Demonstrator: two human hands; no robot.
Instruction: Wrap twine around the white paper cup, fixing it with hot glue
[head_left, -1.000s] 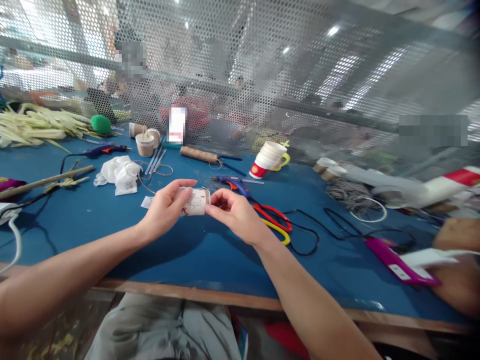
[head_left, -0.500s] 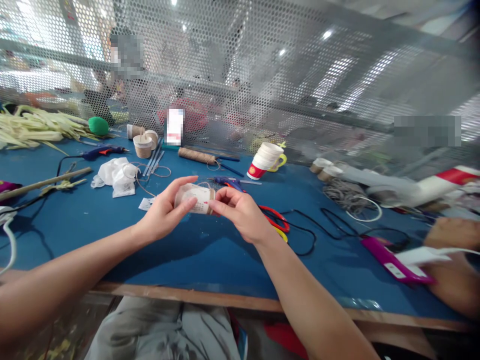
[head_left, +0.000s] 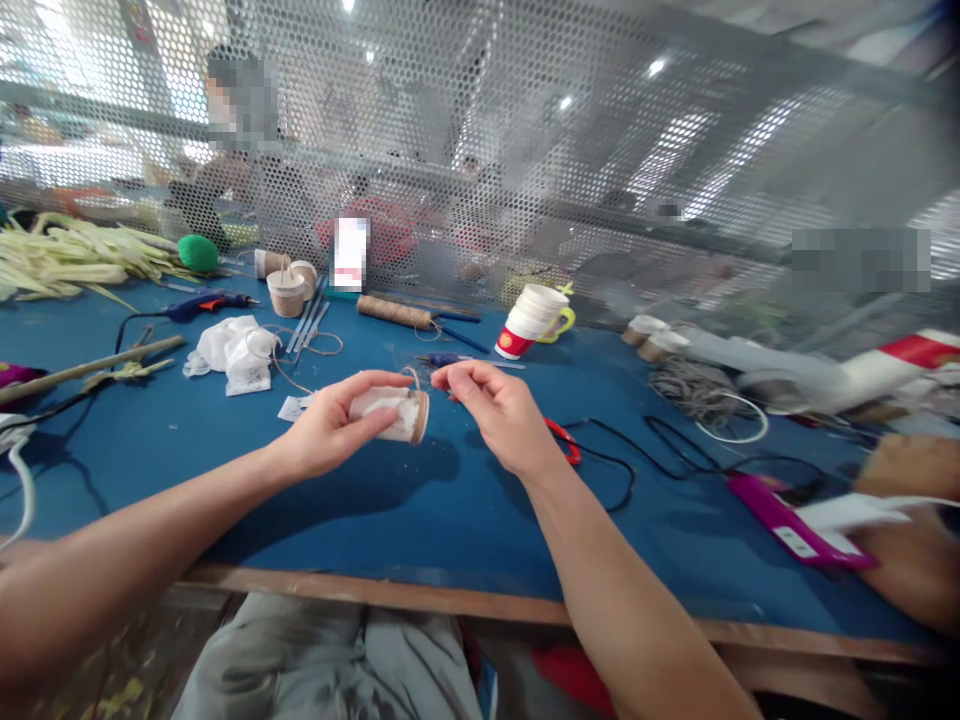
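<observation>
- White tapered cup with a brown band at its wide end [head_left: 405, 412], in the head view, lies sideways in the left hand [head_left: 330, 425], raised over the blue tabletop [head_left: 442, 530], its banded end towards three o'clock
- Left thumb lies across the near side of the cup, the fingers wrapping its far side in a firm hold
- Right hand [head_left: 504, 412] sits at three o'clock from the cup, just clear of it, thumb and fingertips drawn together; whether they pinch any strand cannot be told
- Thin brown twine loop [head_left: 415, 377] rises by the cup's banded end, near the right fingertips
- From the cup, a brown twine-wound spool [head_left: 394, 311] lies at twelve o'clock, a stack of white paper cups with a red band and yellow handle [head_left: 532, 320] at two, and a crumpled white lace-edged bundle [head_left: 232, 355] at ten
- Beyond the right wrist, at three o'clock, shows a red curved handle [head_left: 568, 441]; farther out lies a long purple power strip [head_left: 769, 515]
</observation>
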